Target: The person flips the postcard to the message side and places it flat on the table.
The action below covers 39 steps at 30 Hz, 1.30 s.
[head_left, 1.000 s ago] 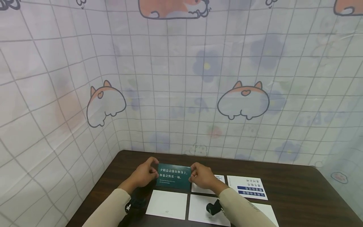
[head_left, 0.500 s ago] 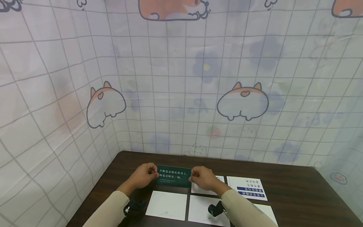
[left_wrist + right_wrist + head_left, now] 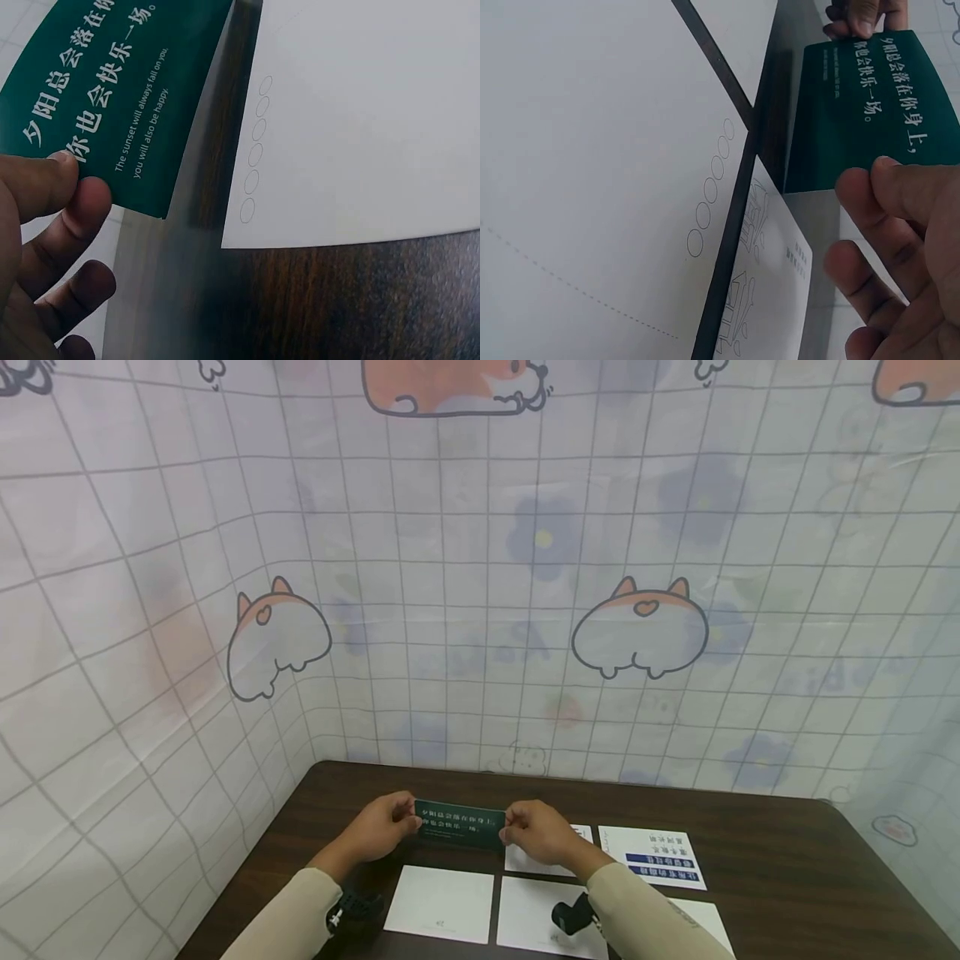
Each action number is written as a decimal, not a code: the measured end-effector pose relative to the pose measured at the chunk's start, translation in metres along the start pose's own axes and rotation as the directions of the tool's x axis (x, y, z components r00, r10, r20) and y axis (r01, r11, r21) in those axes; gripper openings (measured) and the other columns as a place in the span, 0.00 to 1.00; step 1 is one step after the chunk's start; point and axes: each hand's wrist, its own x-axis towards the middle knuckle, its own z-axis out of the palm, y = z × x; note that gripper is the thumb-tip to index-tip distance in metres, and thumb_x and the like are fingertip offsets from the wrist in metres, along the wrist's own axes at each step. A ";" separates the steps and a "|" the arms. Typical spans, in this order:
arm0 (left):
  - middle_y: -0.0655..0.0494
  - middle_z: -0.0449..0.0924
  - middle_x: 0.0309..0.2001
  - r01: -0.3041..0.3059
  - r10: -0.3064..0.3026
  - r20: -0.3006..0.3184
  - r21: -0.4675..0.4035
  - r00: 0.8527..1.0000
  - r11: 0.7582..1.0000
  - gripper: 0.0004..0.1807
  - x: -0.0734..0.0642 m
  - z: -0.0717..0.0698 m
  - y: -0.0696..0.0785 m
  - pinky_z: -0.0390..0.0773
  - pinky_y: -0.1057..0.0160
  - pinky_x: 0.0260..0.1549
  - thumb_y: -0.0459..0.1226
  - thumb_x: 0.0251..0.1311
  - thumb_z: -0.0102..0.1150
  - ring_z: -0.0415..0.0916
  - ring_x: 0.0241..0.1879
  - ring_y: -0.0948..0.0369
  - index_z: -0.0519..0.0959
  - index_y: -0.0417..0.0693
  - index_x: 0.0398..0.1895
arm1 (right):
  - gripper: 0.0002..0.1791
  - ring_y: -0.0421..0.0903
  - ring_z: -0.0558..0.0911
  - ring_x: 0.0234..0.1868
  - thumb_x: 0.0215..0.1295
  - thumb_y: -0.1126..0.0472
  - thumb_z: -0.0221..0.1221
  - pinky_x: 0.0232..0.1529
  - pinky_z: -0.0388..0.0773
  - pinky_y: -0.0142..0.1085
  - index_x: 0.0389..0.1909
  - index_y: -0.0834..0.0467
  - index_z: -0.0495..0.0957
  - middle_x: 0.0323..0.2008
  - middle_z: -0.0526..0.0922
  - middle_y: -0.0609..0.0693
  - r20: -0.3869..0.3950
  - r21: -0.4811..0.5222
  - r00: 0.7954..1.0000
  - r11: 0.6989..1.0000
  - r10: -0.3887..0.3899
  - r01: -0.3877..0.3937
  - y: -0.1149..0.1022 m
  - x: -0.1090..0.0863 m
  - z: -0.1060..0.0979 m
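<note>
A dark green postcard point(image 3: 459, 823) with white Chinese and English lettering is held above the table, its printed face tilted. My left hand point(image 3: 375, 828) pinches its left end between thumb and index finger, as the left wrist view shows on the card point(image 3: 161, 105). At the right end, my right hand point(image 3: 542, 832) pinches the same card with thumb and index finger; the other fingers point(image 3: 847, 266) are loosely bent away from it. Below lie white postcards, including one at front left point(image 3: 441, 903) and one at front middle point(image 3: 528, 906).
A white postcard with blue bands point(image 3: 652, 856) lies right of my right hand, which partly covers another one point(image 3: 528, 862). My right sleeve overlaps a further white card point(image 3: 707, 922) at front right. The dark wooden table point(image 3: 810, 877) meets a gridded cloth backdrop point(image 3: 450, 710).
The green postcard has tilted, so its face looks narrower and its lettering flatter. Both hands have shifted slightly lower, and the left fingers have drawn in at the card's end.
</note>
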 end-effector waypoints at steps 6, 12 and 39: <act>0.58 0.80 0.35 0.003 -0.003 0.002 -0.015 1.000 1.000 0.05 0.001 0.000 -0.003 0.71 0.55 0.30 0.37 0.74 0.58 0.75 0.32 0.59 0.74 0.48 0.39 | 0.04 0.42 0.78 0.32 0.70 0.63 0.62 0.29 0.73 0.38 0.34 0.55 0.79 0.33 0.86 0.43 -0.005 -0.003 1.000 1.000 0.003 -0.003 0.002 0.000 0.001; 0.58 0.77 0.32 0.011 -0.011 -0.014 -0.011 1.000 1.000 0.05 0.001 -0.001 -0.004 0.70 0.57 0.28 0.37 0.72 0.61 0.70 0.26 0.59 0.75 0.48 0.38 | 0.03 0.41 0.80 0.34 0.70 0.63 0.62 0.31 0.75 0.39 0.35 0.55 0.82 0.31 0.84 0.41 -0.017 -0.012 1.000 1.000 -0.001 0.001 0.002 0.000 0.000; 0.57 0.80 0.32 0.077 -0.078 -0.083 -0.015 0.994 0.997 0.08 0.001 0.001 -0.010 0.74 0.57 0.26 0.32 0.71 0.56 0.72 0.26 0.58 0.86 0.47 0.37 | 0.05 0.44 0.83 0.42 0.67 0.65 0.64 0.42 0.81 0.44 0.39 0.52 0.87 0.39 0.86 0.43 -0.051 -0.018 0.999 1.000 0.018 -0.019 0.007 0.002 0.007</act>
